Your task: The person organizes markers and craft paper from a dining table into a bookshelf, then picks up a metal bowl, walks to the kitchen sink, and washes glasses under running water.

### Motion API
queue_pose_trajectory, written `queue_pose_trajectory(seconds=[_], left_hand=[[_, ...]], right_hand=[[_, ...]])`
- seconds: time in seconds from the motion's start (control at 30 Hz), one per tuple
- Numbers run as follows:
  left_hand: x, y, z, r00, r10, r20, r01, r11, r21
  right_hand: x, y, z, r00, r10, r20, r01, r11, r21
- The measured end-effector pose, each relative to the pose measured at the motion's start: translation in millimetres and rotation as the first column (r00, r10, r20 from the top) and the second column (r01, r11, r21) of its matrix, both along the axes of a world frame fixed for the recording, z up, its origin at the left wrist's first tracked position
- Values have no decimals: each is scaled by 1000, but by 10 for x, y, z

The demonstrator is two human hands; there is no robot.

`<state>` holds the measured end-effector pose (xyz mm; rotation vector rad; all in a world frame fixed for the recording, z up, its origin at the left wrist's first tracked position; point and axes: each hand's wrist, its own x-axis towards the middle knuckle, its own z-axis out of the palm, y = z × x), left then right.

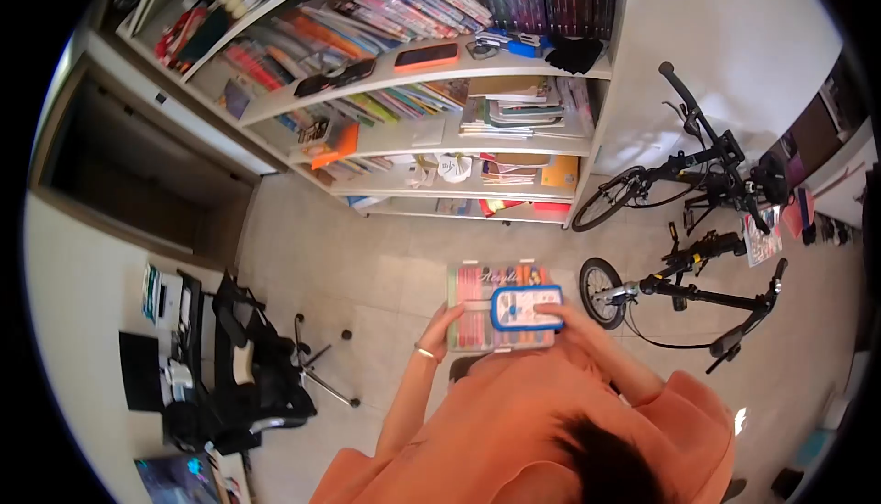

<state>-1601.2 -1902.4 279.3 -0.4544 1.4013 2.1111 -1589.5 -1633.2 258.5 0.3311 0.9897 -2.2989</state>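
Observation:
A clear plastic case of acrylic markers (470, 334), with lettering on its lid and rows of colored markers inside, is held in front of my body. My left hand (439, 331) grips the case's left edge, a band round its wrist. On top of the case lies a smaller flat box with a blue rim and a pale printed face (514, 307). My right hand (567, 317) holds that box at its right end, thumb over its face and the other fingers hidden beneath. A pale strip sticks out from the box's left side.
Ahead stands a white bookshelf (367, 143) with books, a phone (427, 56) and a black cloth item (575, 53). Two bicycles, one upper (674, 173) and one lower (702, 293), are on the right. A black office chair (262, 366) and a desk are on the left.

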Motion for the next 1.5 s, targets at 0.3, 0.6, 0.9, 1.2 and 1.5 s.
queue_pose_trajectory(seconds=[0.3, 0.6, 0.9, 1.2, 1.5], left_hand=[[-2334, 105, 158, 934, -347, -84, 348, 937, -2], [-3861, -460, -134, 939, -315, 136, 300, 947, 119], [-4717, -996, -168, 853, -451, 264, 458, 888, 36], [-4847, -316, -234, 747, -630, 212, 622, 775, 112], [-4563, 1370, -53, -83, -988, -127, 874, -10, -487]], right_hand=[[-1389, -43, 232, 955, -296, -15, 295, 946, 132], [-2945, -52, 303, 647, -746, -159, 748, 580, 324], [-5047, -330, 77, 241, -962, -127, 970, 236, 55], [-3263, -457, 19, 635, -761, -136, 741, 549, 386], [-1963, -686, -250, 208, -970, 126, 978, 210, 2]])
